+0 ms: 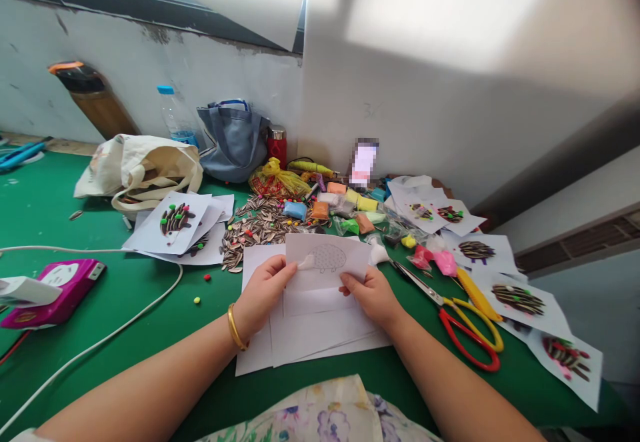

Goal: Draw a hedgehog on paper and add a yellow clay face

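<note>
Between my two hands is a sheet of white paper (305, 282) with a hedgehog drawn on it in thin dark lines. My left hand (263, 289), with a gold bangle at the wrist, pinches the sheet's left edge. The right edge is pinched by my right hand (373, 295). Beneath lie more white sheets (257, 342) on the green tabletop. Just beyond the paper spreads a heap of striped sunflower seeds (260, 225) with small coloured balls among them. Scissors (445, 305) with red and yellow handles lie right of my right hand.
Packets of coloured clay (320, 210) lie behind the paper. Finished seed hedgehog pictures (183, 222) sit left, with others (517, 299) along the right edge. A canvas bag (110, 169), a blue bag (235, 142), a phone (364, 162) and a magenta power strip (55, 295) with a white cable surround the work.
</note>
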